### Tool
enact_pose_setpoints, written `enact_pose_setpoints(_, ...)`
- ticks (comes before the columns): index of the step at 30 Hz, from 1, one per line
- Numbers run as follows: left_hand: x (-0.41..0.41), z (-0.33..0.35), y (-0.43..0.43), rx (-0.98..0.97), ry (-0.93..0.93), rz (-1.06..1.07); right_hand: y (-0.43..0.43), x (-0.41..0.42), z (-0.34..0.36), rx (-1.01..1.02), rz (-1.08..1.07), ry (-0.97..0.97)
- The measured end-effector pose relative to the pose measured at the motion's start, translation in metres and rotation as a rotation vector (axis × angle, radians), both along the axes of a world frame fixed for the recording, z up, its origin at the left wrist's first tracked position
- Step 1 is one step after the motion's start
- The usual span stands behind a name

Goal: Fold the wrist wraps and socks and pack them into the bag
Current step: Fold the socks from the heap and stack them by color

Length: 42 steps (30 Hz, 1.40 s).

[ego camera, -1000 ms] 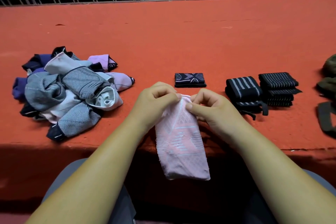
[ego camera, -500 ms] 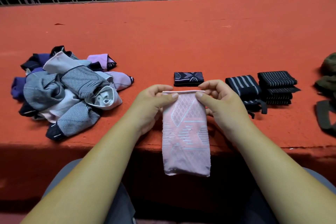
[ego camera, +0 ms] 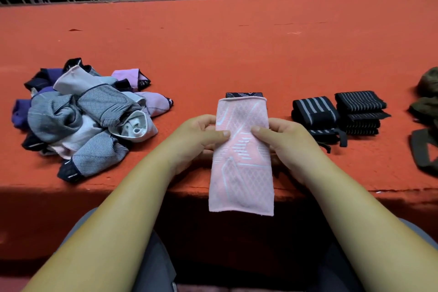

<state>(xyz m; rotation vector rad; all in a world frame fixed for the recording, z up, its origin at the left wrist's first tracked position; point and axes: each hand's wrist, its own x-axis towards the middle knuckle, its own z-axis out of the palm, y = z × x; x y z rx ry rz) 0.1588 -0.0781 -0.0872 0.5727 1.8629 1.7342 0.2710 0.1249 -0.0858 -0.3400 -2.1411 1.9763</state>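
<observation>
Both hands (ego camera: 201, 136) (ego camera: 284, 140) pinch pink sock (ego camera: 241, 156); thumbs on top.

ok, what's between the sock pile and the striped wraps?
Head view: pink sock, held by left hand and right hand; a folded dark sock behind its top edge.

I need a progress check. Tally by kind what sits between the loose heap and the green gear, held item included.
Pink patterned knit sock, held: 1
Folded navy patterned sock: 1
Folded black striped wrist-wrap bundles: 2
Total: 4
</observation>
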Motion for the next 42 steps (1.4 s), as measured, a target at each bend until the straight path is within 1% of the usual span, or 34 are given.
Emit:
enact_pose_setpoints(9, -0.004, 0.002, -0.004, 0.055, -0.041, -0.001, 0.005, 0.001, 0.008, -0.122, 0.092, -0.031)
enact_pose_setpoints(14, -0.007, 0.002, -0.004, 0.114, -0.135, 0.028, 0.006, -0.004, 0.005, -0.153, 0.08, -0.033)
enact_pose_setpoints(18, -0.005, 0.002, -0.001, 0.173, -0.167, 0.044, 0.005, -0.003, 0.007, -0.268, 0.056, 0.001)
enact_pose_setpoints(21, -0.002, 0.006, 0.0, 0.19, -0.172, 0.046, 0.009, -0.003, 0.006, -0.282, 0.05, 0.019)
enact_pose_setpoints(24, -0.002, 0.009, -0.002, 0.171, -0.163, 0.063, 0.011, -0.003, 0.006, -0.307, 0.094, 0.028)
enact_pose_setpoints(26, -0.002, 0.009, -0.001, 0.17, -0.168, 0.054, 0.011, -0.004, 0.003, -0.274, 0.125, 0.041)
enact_pose_setpoints(28, -0.003, 0.005, -0.002, 0.158, -0.191, 0.043, 0.012, -0.004, -0.001, -0.2, 0.175, 0.037)
enact_pose_setpoints(31, -0.003, -0.002, -0.004, 0.021, -0.174, -0.057, 0.013, -0.007, -0.007, -0.113, 0.159, 0.048)
enact_pose_setpoints(33, 0.001, -0.001, -0.005, -0.019, -0.128, -0.092, 0.009, -0.008, -0.006, -0.15, 0.126, 0.069)
enact_pose_setpoints(35, 0.002, -0.001, -0.003, 0.025, -0.103, -0.037, 0.006, -0.008, -0.005, -0.207, 0.114, 0.025)
enact_pose_setpoints(36, 0.001, -0.001, -0.002, 0.059, -0.095, -0.008, 0.005, -0.007, -0.005, -0.194, 0.126, -0.026)
enact_pose_setpoints(38, -0.001, -0.003, 0.001, 0.101, -0.075, 0.033, 0.002, -0.004, -0.004, -0.089, 0.174, -0.121)
enact_pose_setpoints(40, -0.003, -0.004, 0.0, 0.102, -0.087, 0.035, 0.001, -0.003, -0.003, -0.029, 0.167, -0.129)
enact_pose_setpoints(42, -0.004, -0.003, -0.003, 0.047, -0.115, -0.003, 0.001, -0.001, -0.003, -0.053, 0.128, -0.084)
